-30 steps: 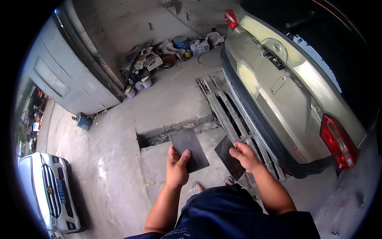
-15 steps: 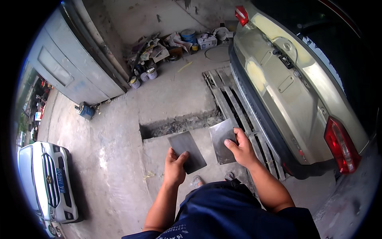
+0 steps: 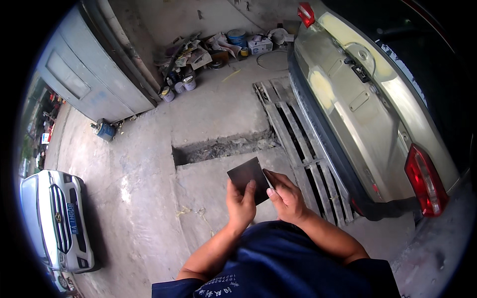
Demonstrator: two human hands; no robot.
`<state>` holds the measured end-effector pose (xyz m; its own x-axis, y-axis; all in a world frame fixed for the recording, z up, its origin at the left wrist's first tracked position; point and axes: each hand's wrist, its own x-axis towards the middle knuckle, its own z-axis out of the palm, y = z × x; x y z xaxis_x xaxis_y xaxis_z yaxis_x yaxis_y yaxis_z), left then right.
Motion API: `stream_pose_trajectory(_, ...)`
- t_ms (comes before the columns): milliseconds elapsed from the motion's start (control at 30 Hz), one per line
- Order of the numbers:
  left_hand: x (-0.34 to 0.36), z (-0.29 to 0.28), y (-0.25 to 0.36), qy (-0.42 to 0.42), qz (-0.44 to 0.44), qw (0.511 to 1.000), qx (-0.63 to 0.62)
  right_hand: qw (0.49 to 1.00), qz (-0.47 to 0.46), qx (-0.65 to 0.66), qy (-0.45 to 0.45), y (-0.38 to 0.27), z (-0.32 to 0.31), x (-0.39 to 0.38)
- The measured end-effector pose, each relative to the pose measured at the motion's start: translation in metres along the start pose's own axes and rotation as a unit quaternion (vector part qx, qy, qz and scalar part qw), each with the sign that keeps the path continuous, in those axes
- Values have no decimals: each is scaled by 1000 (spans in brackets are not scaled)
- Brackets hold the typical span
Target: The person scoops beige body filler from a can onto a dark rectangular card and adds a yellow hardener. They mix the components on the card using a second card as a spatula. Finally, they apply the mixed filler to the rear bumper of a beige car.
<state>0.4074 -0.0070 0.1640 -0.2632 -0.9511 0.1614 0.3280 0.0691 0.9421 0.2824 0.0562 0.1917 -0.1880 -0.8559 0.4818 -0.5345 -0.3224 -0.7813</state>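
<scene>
Both hands are busy; left hand (image 3: 242,203) has a dark grey, flat rectangular plate (image 3: 244,177) gripped thumb-on-top, right hand (image 3: 289,199) pinches a second thin, flat plate (image 3: 269,179) seen nearly edge-on right beside it, both in front of the torso; containers: dented blue metal bucket (image 3: 105,131) by the grey door (image 3: 79,74), pale round paint tubs (image 3: 189,83) and a big blue drum (image 3: 236,37) near the wall; can't make out what's in any of them; rubble lies in the sunken concrete trench (image 3: 223,150) just ahead, and a grey slatted pallet (image 3: 280,130) sits alongside the gold car's dark bumper (image 3: 325,144).
</scene>
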Motion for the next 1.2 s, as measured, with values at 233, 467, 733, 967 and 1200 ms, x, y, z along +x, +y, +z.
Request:
stream_pose_trajectory(233,6,-9,15,-60,50,995,54,1000,17,-10,-9,3,0,-12)
stream_pose_trajectory(467,6,-4,14,-53,72,989,121,999,-28,-11,22,-11,1,8)
stream_pose_trajectory(733,9,-2,16,-13,140,983,118,999,-13,-29,14,-6,10,-4)
stream_pose_trajectory(967,10,-9,19,-47,140,980,136,998,44,-43,-11,-1,13,-14)
stream_pose_trajectory(1200,14,-18,20,-62,133,976,163,997,37,-64,2,-21,8,-4)
